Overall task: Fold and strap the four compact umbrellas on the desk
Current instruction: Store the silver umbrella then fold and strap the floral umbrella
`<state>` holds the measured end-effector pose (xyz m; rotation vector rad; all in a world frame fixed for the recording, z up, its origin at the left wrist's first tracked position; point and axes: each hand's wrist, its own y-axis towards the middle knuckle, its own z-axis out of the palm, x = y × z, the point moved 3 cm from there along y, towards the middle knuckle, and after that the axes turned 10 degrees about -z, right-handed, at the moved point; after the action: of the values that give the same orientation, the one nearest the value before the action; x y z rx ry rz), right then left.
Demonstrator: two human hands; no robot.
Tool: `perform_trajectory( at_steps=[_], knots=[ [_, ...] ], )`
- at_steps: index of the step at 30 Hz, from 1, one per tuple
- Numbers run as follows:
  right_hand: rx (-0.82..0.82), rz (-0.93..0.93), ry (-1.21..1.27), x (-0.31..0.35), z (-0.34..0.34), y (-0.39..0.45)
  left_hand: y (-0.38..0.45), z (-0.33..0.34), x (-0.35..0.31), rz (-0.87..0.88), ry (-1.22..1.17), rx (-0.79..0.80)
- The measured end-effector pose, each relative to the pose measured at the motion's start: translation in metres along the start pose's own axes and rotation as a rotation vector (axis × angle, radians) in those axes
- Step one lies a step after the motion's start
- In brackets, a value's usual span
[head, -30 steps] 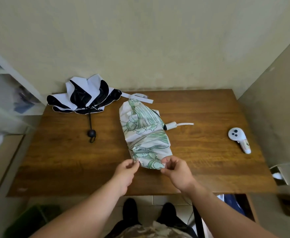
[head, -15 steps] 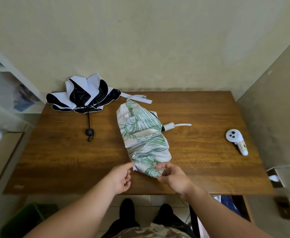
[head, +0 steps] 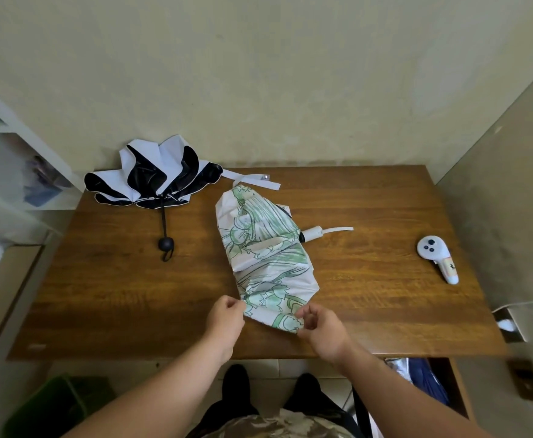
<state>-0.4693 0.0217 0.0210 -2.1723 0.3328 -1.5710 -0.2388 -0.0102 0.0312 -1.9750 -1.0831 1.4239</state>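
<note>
Head view only: wood-grain worktop [head: 100, 305] set against a pale wall, with two umbrellas on it. The green-printed umbrella [head: 265, 257] lies collapsed near the middle, its white fabric loosely bunched and running from the back toward the near edge; its white handle [head: 314, 232] pokes out on the right side with a short white loop trailing from it. The left hand [head: 225, 320] pinches the near-left corner of that fabric between curled fingers and thumb. The right hand [head: 322, 327] holds the near-right edge of the same fabric, fingers curled around it. Both grips are closed on the cloth at the end nearest the person.

At the back left corner, the black-and-white umbrella [head: 154, 178] sits with its canopy splayed in loose folds, partly hanging past the worktop's edge; its thin black shaft points forward and ends in a round black knob [head: 166, 244]. A white strap [head: 252, 180] runs from its canopy toward the top of the green-printed umbrella, just beside it.

Well apart on the right lies a white controller [head: 437, 256]. A white shelf unit [head: 15, 172] stands to the left, its contents blurred. A green bin [head: 56, 406] sits on the floor under the left side; what it holds cannot be made out. The person's dark shoes show on the tiled floor below.
</note>
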Motion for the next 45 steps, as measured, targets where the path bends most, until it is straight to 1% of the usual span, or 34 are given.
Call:
perform_trajectory(
  at_steps=[2,4,6,7,9,11,13,19,22,25,27,29,30,32,35,37,38,40,42,43,45],
  knots=[
    [0.032,0.060,0.074,-0.005,0.005,-0.003,0.000,0.002,0.008,-0.021,0.026,-0.018],
    [0.033,0.153,0.219,-0.012,0.011,-0.005,0.002,0.002,0.012,-0.042,0.050,-0.027],
    [0.018,0.237,0.333,-0.015,0.015,-0.009,0.003,0.004,0.017,-0.082,0.023,0.030],
    [0.016,0.267,0.357,-0.016,0.018,-0.011,0.004,0.004,0.019,-0.095,-0.001,0.057],
    [-0.013,0.277,0.363,-0.017,0.022,-0.012,0.006,0.002,0.024,-0.078,0.022,0.053],
    [-0.065,0.244,0.277,-0.026,0.025,-0.011,0.008,-0.002,0.031,-0.057,0.090,0.000],
    [-0.064,0.234,0.168,-0.036,0.029,-0.010,0.010,-0.003,0.037,-0.031,0.150,-0.032],
    [-0.030,0.224,0.060,-0.050,0.029,-0.008,0.014,0.001,0.044,0.012,0.229,0.006],
    [-0.046,0.195,-0.028,-0.052,0.022,-0.004,0.016,0.005,0.046,0.075,0.374,0.029],
    [-0.016,0.168,-0.133,-0.051,0.021,-0.004,0.014,0.009,0.045,0.131,0.519,0.003],
    [0.031,0.170,-0.190,-0.051,0.021,-0.007,0.016,0.011,0.048,0.127,0.604,0.002],
    [0.053,0.175,-0.175,-0.050,0.019,-0.008,0.018,0.012,0.051,0.093,0.646,0.056],
    [0.041,0.169,-0.148,-0.049,0.016,-0.006,0.019,0.012,0.051,0.066,0.629,0.088],
    [0.010,0.154,-0.065,-0.038,0.010,0.002,0.020,0.011,0.045,-0.007,0.523,0.146],
    [-0.001,0.136,0.104,-0.022,-0.001,0.025,0.017,0.010,0.030,-0.232,0.301,0.211],
    [-0.033,0.143,0.121,-0.011,-0.008,0.040,0.016,0.010,0.020,-0.369,0.120,0.250],
    [-0.049,0.150,0.123,-0.006,-0.010,0.046,0.014,0.011,0.015,-0.410,0.017,0.276],
    [-0.101,0.126,0.075,0.007,-0.016,0.053,0.013,0.012,0.003,-0.432,-0.140,0.288],
    [-0.183,0.058,0.014,0.025,-0.022,0.057,0.013,0.012,-0.010,-0.425,-0.237,0.278],
    [-0.209,0.017,0.001,0.033,-0.025,0.059,0.013,0.011,-0.017,-0.426,-0.265,0.273],
    [-0.209,-0.070,-0.011,0.049,-0.028,0.063,0.015,0.009,-0.035,-0.414,-0.296,0.263]
  ],
)
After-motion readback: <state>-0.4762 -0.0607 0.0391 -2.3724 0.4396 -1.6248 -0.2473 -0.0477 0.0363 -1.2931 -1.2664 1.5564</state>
